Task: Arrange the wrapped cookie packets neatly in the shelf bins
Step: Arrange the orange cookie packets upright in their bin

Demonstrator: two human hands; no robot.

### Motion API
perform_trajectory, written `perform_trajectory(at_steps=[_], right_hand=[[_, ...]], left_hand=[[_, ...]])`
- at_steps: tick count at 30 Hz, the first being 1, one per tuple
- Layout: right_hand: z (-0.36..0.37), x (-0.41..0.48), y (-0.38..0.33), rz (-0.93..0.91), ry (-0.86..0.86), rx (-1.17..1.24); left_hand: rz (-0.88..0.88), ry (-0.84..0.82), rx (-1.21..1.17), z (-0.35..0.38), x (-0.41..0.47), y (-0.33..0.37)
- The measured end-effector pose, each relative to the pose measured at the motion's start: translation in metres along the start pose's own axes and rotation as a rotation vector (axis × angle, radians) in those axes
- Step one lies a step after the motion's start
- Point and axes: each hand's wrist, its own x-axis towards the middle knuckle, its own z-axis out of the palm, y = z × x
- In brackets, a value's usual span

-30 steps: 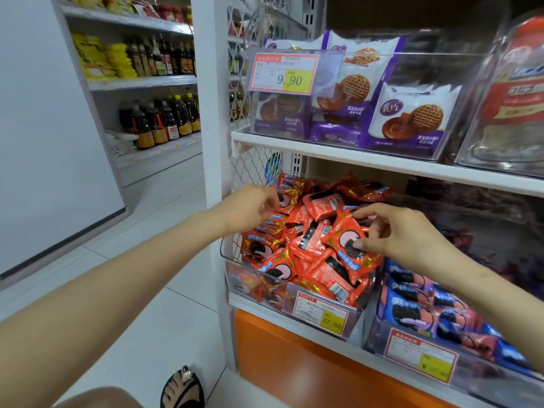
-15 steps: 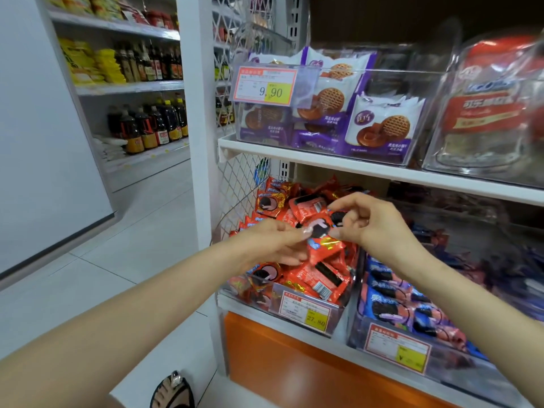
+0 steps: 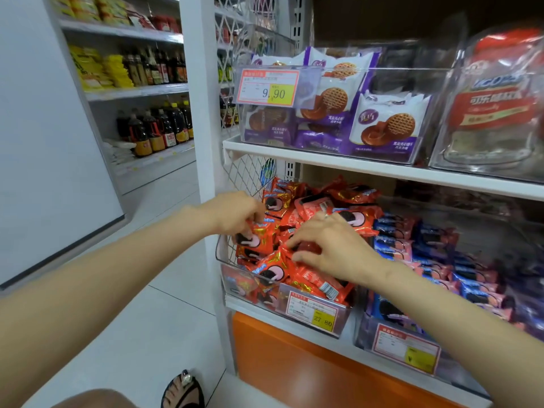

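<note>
Head view: red cookie packets [image 3: 297,219] are heaped loose in the clear bin [image 3: 250,290] on the lower shelf [image 3: 265,315], just below frame centre. They lie at mixed angles, some face up, some on edge, and a few ride above the bin's rim at 12 o'clock. Not neat yet.

Left hand [image 3: 235,213] is at the bin's 9 o'clock edge, fingers curled down over the left-edge packet [image 3: 256,238], gripping it. Right hand [image 3: 332,245] is over the middle of the pile, forefinger and thumb closing on the centre packet [image 3: 309,248]; the grip looks light, and the far fingers are partly hidden.

Step, as I read it: mid-sort of the red bin, squaring packets one by one. Early to halfway.

Next move calls for lifting or turning those two packets to one orientation and seating them flat, without knocking the heaped ones at 12 o'clock over the rim.

At the bin's 3 o'clock, touching or just beside it, the blue packet bin [image 3: 391,337] is already in rough rows. Price tag [image 3: 313,309] is on the red bin's front. Purple cookie packs [image 3: 388,125] are one shelf up at 12 o'clock.
</note>
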Motion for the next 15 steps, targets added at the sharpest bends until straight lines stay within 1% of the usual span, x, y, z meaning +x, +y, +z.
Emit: perform_trajectory(at_steps=[3,6,11,15], right_hand=[[0.013,0.007,-0.011,-0.003,-0.033,-0.187],[0.020,0.013,-0.021,0.019,-0.064,-0.226],[0.023,0.019,-0.023,0.032,-0.134,-0.287],[0.017,0.020,-0.013,0.014,-0.113,-0.289]], left_hand=[[0.033,-0.131,0.113,0.009,0.008,-0.004],[0.061,-0.175,0.153,0.018,0.011,-0.006],[0.122,-0.118,0.230,0.041,0.011,-0.005],[0.123,-0.092,0.176,0.043,0.009,-0.008]])
